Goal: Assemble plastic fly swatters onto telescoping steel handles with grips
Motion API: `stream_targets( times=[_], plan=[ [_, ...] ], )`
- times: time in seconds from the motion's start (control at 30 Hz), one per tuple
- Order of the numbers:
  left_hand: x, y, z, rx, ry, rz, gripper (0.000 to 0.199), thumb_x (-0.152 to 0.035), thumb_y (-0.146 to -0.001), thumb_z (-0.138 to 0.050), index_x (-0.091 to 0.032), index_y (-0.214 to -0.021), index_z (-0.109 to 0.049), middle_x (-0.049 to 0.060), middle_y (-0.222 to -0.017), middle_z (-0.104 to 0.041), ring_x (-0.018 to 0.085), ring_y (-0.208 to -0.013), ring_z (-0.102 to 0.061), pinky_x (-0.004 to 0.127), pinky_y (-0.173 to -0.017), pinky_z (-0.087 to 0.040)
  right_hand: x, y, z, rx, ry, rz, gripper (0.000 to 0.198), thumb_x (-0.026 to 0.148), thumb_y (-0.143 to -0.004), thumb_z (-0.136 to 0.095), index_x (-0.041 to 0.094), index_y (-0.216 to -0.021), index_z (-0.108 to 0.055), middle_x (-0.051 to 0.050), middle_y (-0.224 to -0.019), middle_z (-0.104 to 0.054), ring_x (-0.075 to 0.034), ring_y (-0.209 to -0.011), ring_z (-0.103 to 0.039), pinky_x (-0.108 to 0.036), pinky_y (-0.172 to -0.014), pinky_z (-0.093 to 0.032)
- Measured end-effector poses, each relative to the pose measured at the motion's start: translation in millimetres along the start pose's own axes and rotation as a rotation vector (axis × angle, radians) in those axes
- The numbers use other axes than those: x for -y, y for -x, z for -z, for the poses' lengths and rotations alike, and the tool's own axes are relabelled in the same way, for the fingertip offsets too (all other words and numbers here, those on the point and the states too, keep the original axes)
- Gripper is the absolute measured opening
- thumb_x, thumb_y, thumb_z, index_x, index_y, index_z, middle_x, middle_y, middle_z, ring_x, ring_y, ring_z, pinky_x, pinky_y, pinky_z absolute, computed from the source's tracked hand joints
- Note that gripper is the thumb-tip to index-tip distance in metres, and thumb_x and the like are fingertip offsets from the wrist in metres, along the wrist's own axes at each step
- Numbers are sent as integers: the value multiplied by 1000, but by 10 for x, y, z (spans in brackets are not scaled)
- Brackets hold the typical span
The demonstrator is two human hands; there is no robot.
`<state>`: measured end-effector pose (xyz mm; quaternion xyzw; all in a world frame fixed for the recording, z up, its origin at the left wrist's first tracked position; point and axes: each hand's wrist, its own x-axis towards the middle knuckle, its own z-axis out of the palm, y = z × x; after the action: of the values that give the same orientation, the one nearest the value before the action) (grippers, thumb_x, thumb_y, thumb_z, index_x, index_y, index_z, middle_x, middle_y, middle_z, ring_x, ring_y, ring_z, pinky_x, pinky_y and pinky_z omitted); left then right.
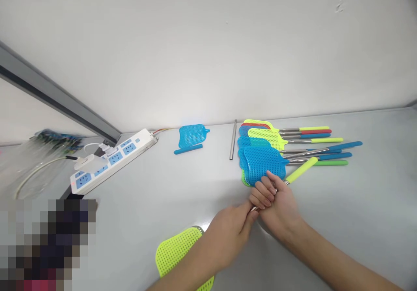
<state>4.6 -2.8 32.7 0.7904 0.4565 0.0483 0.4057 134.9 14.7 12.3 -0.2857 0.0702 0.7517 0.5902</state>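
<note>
In the head view, my right hand (282, 206) is closed around the thin metal rod of a yellow-green fly swatter, its plastic handle (303, 170) sticking out up and to the right. My left hand (230, 226) pinches the same rod lower down, close against my right fingers. Under my left forearm lies a yellow-green swatter head (179, 249); my arm hides whether it joins this rod. Just beyond my right hand is a pile of fly swatters with a blue swatter head (265, 165) on top.
Several blue, red, yellow and green swatter handles (329, 155) point right. Farther left lie a metal tube (233, 140), a loose blue swatter head (193, 136) and a blue handle (188, 149). A power strip (112, 163) with plugs sits by clear plastic bags (45, 156). A wall stands behind.
</note>
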Motion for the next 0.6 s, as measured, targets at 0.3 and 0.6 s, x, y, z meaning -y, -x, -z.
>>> stream_targets(
  times=[0.3,0.6],
  plan=[
    [22,16,67,-34,-154,34,30,-34,-88,-18,-20,-70,-38,-3,-65,-53,12,-60,-50,22,-52,-31,265,-40,-61,-10,-4,136,40,27,-75,-48,18,-50,-17,7,-43,-14,-7,-37,-13,-22,-34,-16],
    [33,-46,60,-59,-410,31,24,-27,-89,-20,-21,-76,-38,-2,-65,-58,15,-54,-53,25,-45,-24,399,-65,-75,-43,-30,204,39,22,-73,-49,18,-52,-16,7,-44,-15,-7,-38,-15,-21,-34,-17]
  ],
)
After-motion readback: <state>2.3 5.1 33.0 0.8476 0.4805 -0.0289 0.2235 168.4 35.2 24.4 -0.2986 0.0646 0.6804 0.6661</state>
